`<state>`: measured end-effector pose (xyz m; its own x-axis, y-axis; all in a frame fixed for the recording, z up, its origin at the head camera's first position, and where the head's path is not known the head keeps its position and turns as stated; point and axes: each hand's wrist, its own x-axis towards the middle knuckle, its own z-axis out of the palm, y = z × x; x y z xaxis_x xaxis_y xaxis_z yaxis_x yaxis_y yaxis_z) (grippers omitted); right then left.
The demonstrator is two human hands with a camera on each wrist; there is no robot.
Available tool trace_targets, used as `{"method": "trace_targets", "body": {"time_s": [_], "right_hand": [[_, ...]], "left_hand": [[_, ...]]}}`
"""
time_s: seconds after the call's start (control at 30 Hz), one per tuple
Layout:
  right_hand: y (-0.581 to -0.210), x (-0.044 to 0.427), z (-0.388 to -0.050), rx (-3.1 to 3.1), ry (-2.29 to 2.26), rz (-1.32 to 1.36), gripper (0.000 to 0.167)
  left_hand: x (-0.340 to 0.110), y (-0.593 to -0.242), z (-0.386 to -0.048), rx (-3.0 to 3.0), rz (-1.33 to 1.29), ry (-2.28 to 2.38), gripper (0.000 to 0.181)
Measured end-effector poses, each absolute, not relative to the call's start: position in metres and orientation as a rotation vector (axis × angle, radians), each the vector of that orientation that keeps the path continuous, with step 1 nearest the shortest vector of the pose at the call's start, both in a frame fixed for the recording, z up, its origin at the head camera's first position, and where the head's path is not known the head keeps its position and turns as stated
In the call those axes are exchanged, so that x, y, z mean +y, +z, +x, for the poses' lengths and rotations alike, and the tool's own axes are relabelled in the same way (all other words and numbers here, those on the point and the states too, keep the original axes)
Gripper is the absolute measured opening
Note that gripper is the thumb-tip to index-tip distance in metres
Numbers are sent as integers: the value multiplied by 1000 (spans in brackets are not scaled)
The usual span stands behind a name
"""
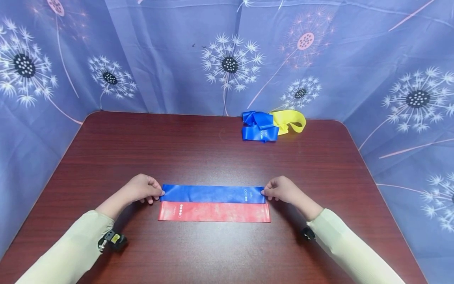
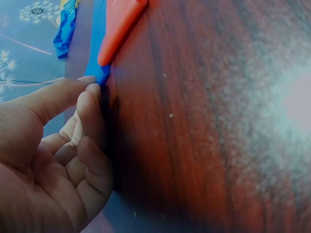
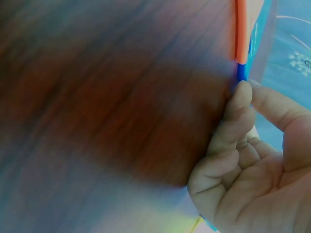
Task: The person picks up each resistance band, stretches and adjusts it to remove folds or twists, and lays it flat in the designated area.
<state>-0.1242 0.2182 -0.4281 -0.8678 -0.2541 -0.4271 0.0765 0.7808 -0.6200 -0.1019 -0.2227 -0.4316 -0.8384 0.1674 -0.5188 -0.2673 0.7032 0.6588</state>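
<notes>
A flat blue resistance band [image 1: 213,193], printed "Light" near its right end, stretches between the two hands. My left hand [image 1: 142,188] pinches its left end between thumb and forefinger. At the opposite end, my right hand [image 1: 282,190] pinches the band's right edge the same way. Just on the near side lies a flat red resistance band [image 1: 220,212] with white dots and print at its left; the blue band's lower edge meets its upper edge. In the left wrist view, thumb and fingertip close on the tip of the blue band [image 2: 101,74]. The right wrist view shows a similar pinch.
Toward the back of the brown table [image 1: 170,146] sit a folded blue band [image 1: 260,133] and a looped yellow band [image 1: 296,118], touching each other. A blue curtain with dandelion prints [image 1: 170,51] hangs behind the table and at both sides.
</notes>
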Motion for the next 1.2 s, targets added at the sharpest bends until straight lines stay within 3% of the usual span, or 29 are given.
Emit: {"method": "trace_targets", "body": {"time_s": [1.2], "right_hand": [[-428, 222, -130, 2443, -860, -155, 22]], "left_hand": [[-223, -430, -101, 2351, -64, 1015, 20]]}}
